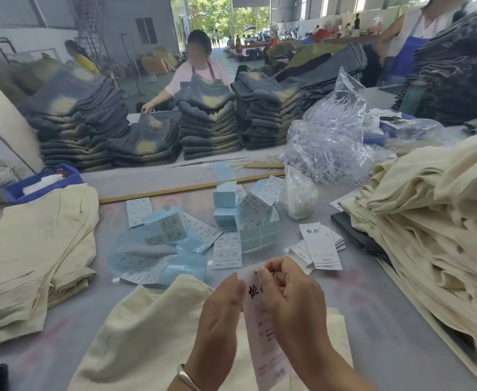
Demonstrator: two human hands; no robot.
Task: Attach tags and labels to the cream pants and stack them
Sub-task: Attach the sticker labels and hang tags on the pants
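Folded cream pants (34, 261) lie stacked on the table (372, 334) well left of our hands. Our left hand (223, 311) pinches the edge of a long white hang tag (265, 342), held upright over a cream pair (147, 334) beneath; our right hand (291, 300) grips its top, fingers curled. Beyond lie blue label sheets (226, 230); right of us, a heap of unfolded cream pants (434, 221)

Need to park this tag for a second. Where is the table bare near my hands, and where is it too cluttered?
Bare table lies between the folded cream stack on the left and the cream pants under your hands. Another open strip runs between those pants and the big cream pile on the right. Straight ahead is crowded: blue label sheets and spare hang tags.
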